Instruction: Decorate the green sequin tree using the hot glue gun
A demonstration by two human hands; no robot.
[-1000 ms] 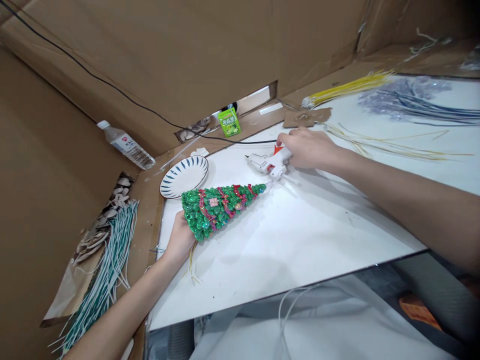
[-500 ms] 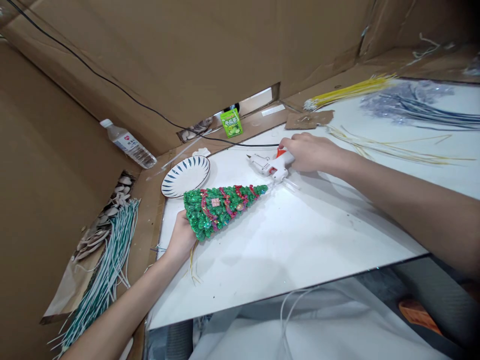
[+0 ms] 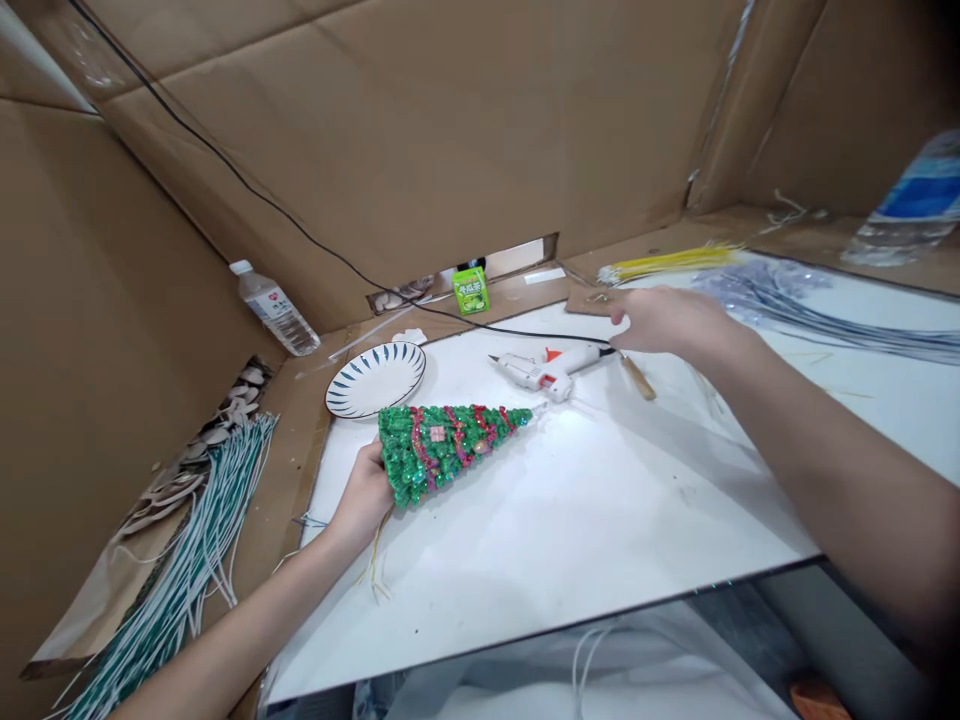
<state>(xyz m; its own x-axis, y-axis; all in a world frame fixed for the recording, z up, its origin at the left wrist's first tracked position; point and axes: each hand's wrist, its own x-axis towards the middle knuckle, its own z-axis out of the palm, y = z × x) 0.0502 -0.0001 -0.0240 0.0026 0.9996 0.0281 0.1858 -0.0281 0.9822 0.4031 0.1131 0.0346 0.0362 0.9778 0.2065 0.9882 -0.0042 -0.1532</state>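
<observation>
My left hand (image 3: 365, 490) is closed around the base of a small green Christmas tree (image 3: 442, 450) made of fuzzy stems, with red garland and small beads. The tree lies sideways, its tip toward the right. My right hand (image 3: 664, 322) is open with its fingers loosely bent, above the table near a brown cardboard piece (image 3: 589, 300). Some fingertips are hidden. Just below it, a tool with a wooden handle (image 3: 637, 378) shows; its far end is covered. Left of that hand, a white hot glue gun (image 3: 544, 372) lies on its side, nozzle pointing left.
A striped plate (image 3: 375, 382) stands behind the tree. Green-and-white stems (image 3: 195, 540) hang at the left; yellow stems (image 3: 667, 262) and blue stems (image 3: 825, 318) lie at the right. Two bottles (image 3: 277, 308) flank the table. A black cord (image 3: 300, 222) runs to the glue gun.
My right hand has let go of the glue gun and moved right of it. The wooden-handled tool has come into sight. My left hand keeps the tree, and the view has tilted up.
</observation>
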